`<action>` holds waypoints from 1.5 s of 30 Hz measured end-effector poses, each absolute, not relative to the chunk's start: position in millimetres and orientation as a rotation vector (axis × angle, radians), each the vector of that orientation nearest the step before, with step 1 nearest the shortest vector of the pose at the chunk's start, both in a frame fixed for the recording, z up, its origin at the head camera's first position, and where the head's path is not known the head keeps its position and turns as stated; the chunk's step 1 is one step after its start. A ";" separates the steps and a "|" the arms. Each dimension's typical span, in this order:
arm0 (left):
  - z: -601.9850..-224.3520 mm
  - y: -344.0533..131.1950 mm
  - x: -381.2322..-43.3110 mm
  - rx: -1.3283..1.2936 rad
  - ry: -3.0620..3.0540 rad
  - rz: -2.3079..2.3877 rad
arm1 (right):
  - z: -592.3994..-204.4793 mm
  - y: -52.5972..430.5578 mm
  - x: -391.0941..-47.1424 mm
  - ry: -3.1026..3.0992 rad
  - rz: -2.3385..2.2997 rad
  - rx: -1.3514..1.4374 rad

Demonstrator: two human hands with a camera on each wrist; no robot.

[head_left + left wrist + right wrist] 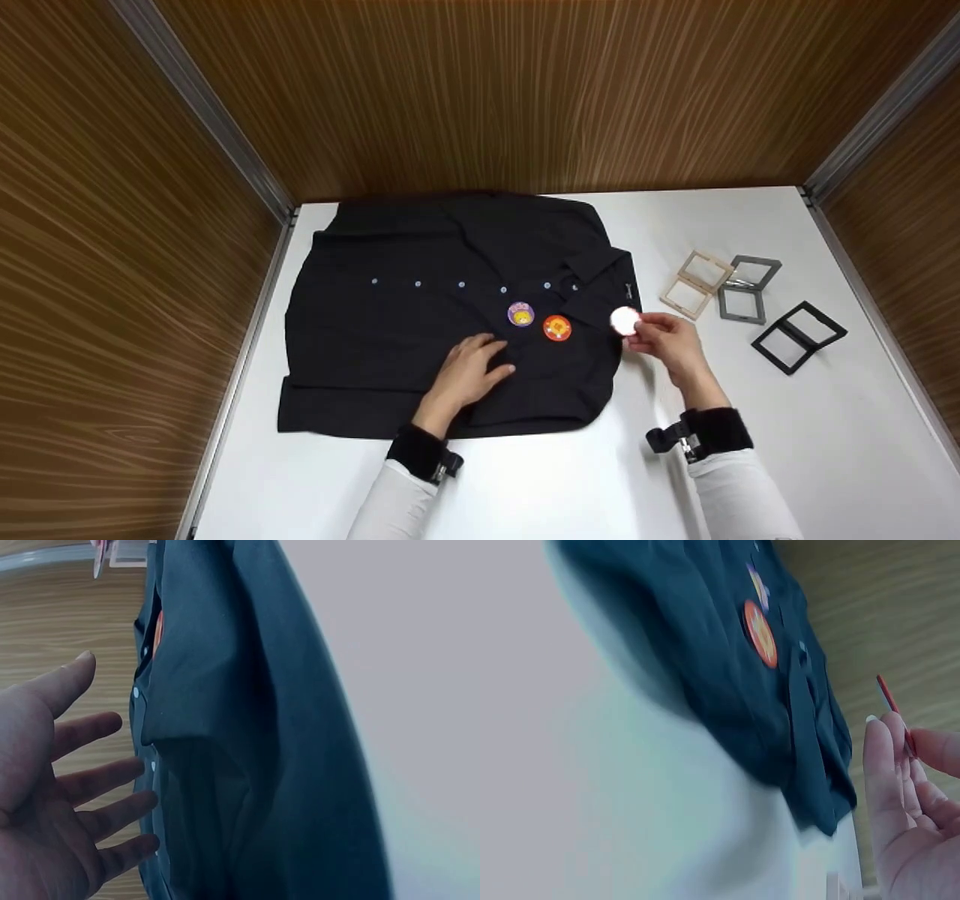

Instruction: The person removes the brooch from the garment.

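Note:
A black buttoned shirt (pixel 390 330) lies spread on the white table, its collar (pixel 600 281) toward the right. On its chest sit a purple round badge (pixel 520 314) and an orange-red round badge (pixel 557 328). My right hand (pixel 670 343) pinches a third round badge (pixel 624 321) by its edge between thumb and fingers, just off the collar; it looks white with a red rim in the head view and edge-on in the right wrist view. My left hand (pixel 466 373), fingers spread and relaxed, is over the shirt front below the purple badge.
Right of the shirt stand three opened square cases: a beige one (pixel 696 283), a grey one (pixel 747 289) and a black one (pixel 799 337). Wood-patterned panels (pixel 480 97) enclose the table at the back and both sides.

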State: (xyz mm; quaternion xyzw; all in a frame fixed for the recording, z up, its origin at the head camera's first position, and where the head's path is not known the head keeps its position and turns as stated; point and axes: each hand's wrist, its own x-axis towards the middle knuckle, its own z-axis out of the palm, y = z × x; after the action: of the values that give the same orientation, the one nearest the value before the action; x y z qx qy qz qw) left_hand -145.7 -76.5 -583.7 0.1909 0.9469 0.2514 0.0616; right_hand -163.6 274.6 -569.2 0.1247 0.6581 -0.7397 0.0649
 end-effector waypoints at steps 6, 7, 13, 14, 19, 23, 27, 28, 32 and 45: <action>-583.9 -74.9 -145.9 0.592 2.880 0.708 | -565.1 304.9 -170.8 1.999 -2.274 0.533; -584.0 -74.7 -146.2 0.592 2.878 0.702 | -564.5 309.2 -171.9 2.001 -2.278 0.557; -584.9 -73.7 -148.1 0.598 2.859 0.670 | -564.5 330.4 -180.1 1.972 -2.312 0.725; -585.3 -73.6 -148.4 0.598 2.857 0.665 | -564.9 333.1 -181.7 1.970 -2.309 0.745; -588.0 -72.9 -149.6 0.590 2.841 0.648 | -566.4 343.6 -190.5 1.973 -2.274 0.833; -589.2 -72.5 -149.7 0.578 2.815 0.639 | -567.3 347.9 -197.6 1.977 -2.245 0.906; -589.8 -72.1 -149.2 0.565 2.798 0.621 | -568.3 349.3 -205.1 1.931 -2.261 0.930; -590.1 -71.9 -149.1 0.564 2.800 0.615 | -568.2 349.3 -206.8 1.921 -2.263 0.931; -590.8 -71.2 -149.0 0.564 2.807 0.597 | -567.9 349.4 -213.4 1.909 -2.253 0.971; -588.7 -71.8 -149.8 0.545 2.787 0.615 | -568.9 348.9 -222.6 1.833 -2.320 1.052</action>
State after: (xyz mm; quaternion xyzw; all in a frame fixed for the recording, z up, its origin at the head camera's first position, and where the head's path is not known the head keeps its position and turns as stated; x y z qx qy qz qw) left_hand -149.8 -71.8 -588.7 0.1861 0.9525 0.2101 0.1178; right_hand -222.6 348.9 -568.9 0.3352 0.5841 -0.7392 0.0017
